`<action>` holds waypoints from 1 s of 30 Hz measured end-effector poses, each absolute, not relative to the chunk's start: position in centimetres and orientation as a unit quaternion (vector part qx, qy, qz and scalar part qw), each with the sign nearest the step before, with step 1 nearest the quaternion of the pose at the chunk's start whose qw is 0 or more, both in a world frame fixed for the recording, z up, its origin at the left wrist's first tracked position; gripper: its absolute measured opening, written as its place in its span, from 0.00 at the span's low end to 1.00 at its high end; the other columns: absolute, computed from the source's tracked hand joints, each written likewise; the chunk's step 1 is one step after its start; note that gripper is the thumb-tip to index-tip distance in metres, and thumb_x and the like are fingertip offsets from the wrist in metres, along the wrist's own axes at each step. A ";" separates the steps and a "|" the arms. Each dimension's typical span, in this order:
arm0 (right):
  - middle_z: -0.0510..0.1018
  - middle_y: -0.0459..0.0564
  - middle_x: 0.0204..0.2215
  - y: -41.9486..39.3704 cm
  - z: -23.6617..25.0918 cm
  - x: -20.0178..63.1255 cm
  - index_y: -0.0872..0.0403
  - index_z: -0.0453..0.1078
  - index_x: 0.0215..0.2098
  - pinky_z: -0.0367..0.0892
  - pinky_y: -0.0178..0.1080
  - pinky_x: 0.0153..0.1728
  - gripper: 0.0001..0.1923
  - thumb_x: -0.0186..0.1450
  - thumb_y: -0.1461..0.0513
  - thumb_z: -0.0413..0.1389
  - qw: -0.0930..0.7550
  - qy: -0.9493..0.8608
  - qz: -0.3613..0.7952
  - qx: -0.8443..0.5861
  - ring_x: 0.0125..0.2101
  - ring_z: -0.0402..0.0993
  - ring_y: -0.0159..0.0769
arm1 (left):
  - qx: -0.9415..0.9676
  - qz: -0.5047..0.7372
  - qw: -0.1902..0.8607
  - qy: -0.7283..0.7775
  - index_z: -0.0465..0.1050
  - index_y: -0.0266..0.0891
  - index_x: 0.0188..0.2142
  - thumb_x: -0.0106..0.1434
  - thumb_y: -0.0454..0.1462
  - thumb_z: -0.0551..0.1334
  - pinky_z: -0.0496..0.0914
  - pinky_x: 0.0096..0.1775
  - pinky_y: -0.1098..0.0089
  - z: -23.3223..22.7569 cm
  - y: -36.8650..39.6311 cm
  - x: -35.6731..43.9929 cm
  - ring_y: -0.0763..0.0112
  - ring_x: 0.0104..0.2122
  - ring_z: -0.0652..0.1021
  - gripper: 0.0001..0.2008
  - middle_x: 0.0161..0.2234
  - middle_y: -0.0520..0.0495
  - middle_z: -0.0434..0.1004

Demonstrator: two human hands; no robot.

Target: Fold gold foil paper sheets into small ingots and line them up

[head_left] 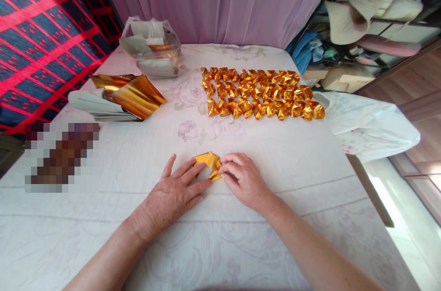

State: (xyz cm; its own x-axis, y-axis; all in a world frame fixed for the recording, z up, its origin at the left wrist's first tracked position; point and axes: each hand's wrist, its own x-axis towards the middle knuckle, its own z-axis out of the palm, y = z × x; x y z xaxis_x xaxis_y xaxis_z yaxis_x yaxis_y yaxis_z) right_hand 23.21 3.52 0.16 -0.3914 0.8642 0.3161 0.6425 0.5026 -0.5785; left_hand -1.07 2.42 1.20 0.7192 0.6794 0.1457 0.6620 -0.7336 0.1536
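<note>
Gold foil sheet [209, 164]: partly folded, lying flat on the white cloth [138, 245] near the middle of the near side, between the 2 hands.
Left hand [174, 194]: laid palm down with fingers spread, fingertips pressed on the sheet's left edge; nothing is gripped, the sheet is only pinned.
Right hand [241, 178]: fingers curled narrow, the sheet's right corner pinched between thumb and fingertips.
Step in hand: a fold is judged to be under way (the right corner looks lifted slightly).
How it is done well: the sheet is best kept pinned flat by the left hand while the crease is drawn by the right; edges should be matched before pressure is applied, since foil keeps every crease.
Finished pieces [262, 93]: many folded gold pieces set in rows, far centre-right.
Spare foil stack [127, 96]: far left, curled, well apart from the hands.
Plastic bag [151, 45]: far left, behind the stack.
</note>
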 end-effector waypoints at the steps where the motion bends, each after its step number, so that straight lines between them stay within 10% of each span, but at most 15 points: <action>1: 0.76 0.51 0.41 3.5 0.2 23.2 0.51 0.73 0.35 0.67 0.45 0.44 0.07 0.64 0.69 0.55 0.300 -0.813 0.185 -0.463 0.43 0.72 0.40 | 0.928 0.095 0.046 0.358 0.72 0.54 0.53 0.69 0.44 0.60 0.41 0.64 0.38 1.2 2.5 -1.1 0.55 0.61 0.68 0.14 0.63 0.49 0.65; 30: 0.76 0.49 0.40 2.4 1.4 21.0 0.51 0.68 0.33 0.62 0.45 0.42 0.08 0.58 0.60 0.63 0.237 -0.784 0.134 -0.559 0.43 0.70 0.43 | 0.932 0.105 0.088 0.336 0.69 0.51 0.54 0.69 0.42 0.58 0.48 0.63 0.38 1.8 2.7 -1.7 0.57 0.64 0.63 0.14 0.64 0.41 0.60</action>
State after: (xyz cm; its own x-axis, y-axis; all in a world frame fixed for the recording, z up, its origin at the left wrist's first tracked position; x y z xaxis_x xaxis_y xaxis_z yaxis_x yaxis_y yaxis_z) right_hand 20.96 2.36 1.37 -0.2635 0.9388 0.2220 0.8121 0.3401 -0.4741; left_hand -1.70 2.70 1.82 0.7526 0.6439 0.1378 0.6069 -0.7594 0.2343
